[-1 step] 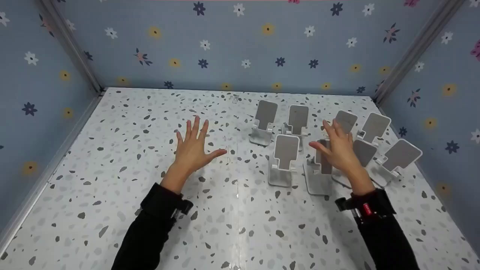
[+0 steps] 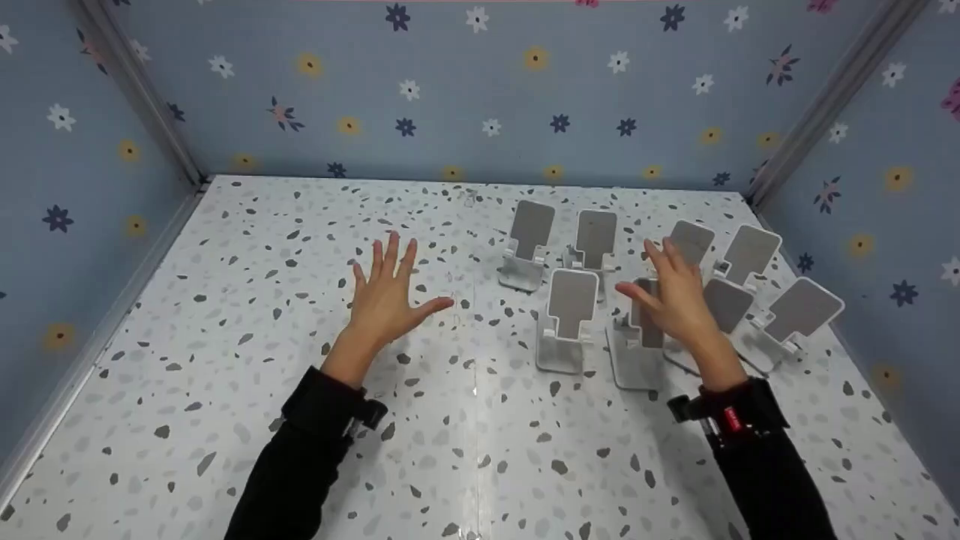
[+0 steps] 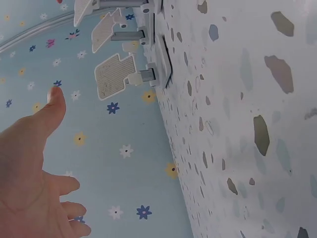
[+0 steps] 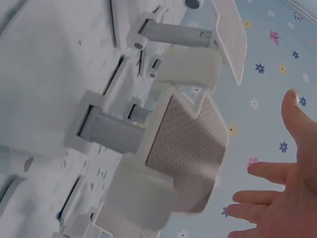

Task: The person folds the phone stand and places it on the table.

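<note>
My left hand (image 2: 382,304) hovers over the left-middle of the speckled table, fingers spread and thumb out to the right, holding nothing. The right hand (image 2: 679,300) is held above a group of white phone stands with grey pads, its fingers extended. Beneath it, one phone stand (image 2: 636,369) is partly hidden, as is a second stand (image 2: 727,306) beside the wrist. In the right wrist view, a gap separates that hand (image 4: 292,193) from the nearest stand's pad (image 4: 190,148). The left wrist view has the left palm (image 3: 25,168) well apart from the stands (image 3: 114,77).
Another phone stand (image 2: 572,304) stands left of the right hand, with two more (image 2: 532,229) behind it. Several stands (image 2: 802,311) crowd close together at the right. Flowered blue walls (image 2: 480,90) enclose the table (image 2: 247,300) at the back and both sides.
</note>
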Demonstrator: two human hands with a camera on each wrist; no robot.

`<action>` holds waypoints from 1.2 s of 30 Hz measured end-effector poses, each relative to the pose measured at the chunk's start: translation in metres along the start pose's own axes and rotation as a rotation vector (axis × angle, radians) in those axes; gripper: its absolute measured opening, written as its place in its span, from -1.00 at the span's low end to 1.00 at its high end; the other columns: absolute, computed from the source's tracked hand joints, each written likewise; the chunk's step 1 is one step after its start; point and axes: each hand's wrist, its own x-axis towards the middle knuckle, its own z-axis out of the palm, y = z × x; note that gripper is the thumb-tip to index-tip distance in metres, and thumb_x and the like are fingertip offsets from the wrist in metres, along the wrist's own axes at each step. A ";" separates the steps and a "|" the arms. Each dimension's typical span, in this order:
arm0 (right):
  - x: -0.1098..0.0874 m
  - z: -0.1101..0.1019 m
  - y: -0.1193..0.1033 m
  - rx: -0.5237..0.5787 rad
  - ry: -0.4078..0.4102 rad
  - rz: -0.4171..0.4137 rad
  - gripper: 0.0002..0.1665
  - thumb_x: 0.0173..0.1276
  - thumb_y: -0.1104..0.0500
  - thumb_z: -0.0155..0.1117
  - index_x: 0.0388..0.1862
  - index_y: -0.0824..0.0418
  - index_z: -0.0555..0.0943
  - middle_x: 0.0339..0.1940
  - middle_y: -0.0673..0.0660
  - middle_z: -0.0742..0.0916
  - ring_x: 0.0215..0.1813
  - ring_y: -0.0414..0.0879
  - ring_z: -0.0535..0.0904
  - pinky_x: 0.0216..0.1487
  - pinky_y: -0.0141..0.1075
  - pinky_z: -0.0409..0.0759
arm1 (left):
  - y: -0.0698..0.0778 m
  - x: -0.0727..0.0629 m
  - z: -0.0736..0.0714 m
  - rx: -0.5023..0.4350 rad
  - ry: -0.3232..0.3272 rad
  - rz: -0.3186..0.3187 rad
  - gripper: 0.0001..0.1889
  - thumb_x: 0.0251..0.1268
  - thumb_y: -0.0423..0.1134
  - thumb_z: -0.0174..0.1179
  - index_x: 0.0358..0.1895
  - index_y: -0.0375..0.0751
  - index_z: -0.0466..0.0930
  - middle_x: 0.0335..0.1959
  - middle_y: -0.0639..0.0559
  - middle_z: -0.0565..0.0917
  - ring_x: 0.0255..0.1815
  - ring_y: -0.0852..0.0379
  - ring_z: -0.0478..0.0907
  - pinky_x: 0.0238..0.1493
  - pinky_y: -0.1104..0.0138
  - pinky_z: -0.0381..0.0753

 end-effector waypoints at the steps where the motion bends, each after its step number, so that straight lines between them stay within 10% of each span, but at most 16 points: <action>1: 0.000 0.001 -0.001 0.013 0.023 -0.007 -0.06 0.15 -0.15 0.19 0.32 0.36 0.12 0.32 0.42 0.12 0.32 0.30 -0.01 0.28 0.17 -0.07 | 0.001 0.001 0.001 -0.012 0.008 0.001 0.03 -0.01 0.44 -0.11 0.40 -0.11 -0.29 0.39 -0.15 -0.35 0.35 -0.12 -0.47 0.26 -0.18 -0.32; 7: -0.005 0.017 -0.017 0.162 0.169 -0.069 -0.20 0.11 0.09 0.32 0.22 0.45 0.25 0.17 0.39 0.39 0.17 0.22 0.30 0.17 0.00 0.31 | 0.013 0.002 0.010 -0.152 0.097 0.009 -0.06 0.08 0.31 -0.03 0.39 -0.18 -0.18 0.39 -0.19 -0.22 0.37 -0.14 -0.36 0.27 -0.17 -0.21; 17: -0.012 0.049 -0.039 0.250 0.173 0.022 -0.40 0.08 0.23 0.34 0.05 0.49 0.38 -0.15 0.43 0.59 -0.22 0.20 0.59 -0.18 -0.10 0.60 | 0.036 -0.001 0.032 -0.391 0.338 0.053 -0.22 0.08 0.06 0.18 0.26 -0.38 0.17 0.23 -0.27 0.22 0.25 -0.14 0.16 0.21 0.12 0.26; 26: -0.013 0.065 -0.038 0.241 0.110 0.228 -0.54 0.13 0.21 0.29 -0.10 0.53 0.45 -0.36 0.37 0.66 -0.32 0.12 0.62 -0.34 -0.18 0.62 | 0.052 -0.003 0.047 -0.510 0.376 0.073 -0.40 0.11 -0.08 0.21 0.14 -0.41 0.33 0.03 -0.24 0.44 0.07 -0.09 0.38 0.09 0.17 0.40; 36: -0.007 0.076 -0.032 0.640 0.034 0.299 -0.76 0.09 0.49 0.19 -0.27 0.47 0.36 -0.47 0.35 0.65 -0.57 -0.16 0.57 -0.51 -0.39 0.62 | 0.068 -0.002 0.057 -0.647 0.367 0.130 -0.56 0.11 -0.20 0.22 0.01 -0.41 0.44 -0.12 -0.21 0.54 -0.09 -0.08 0.48 -0.05 0.19 0.48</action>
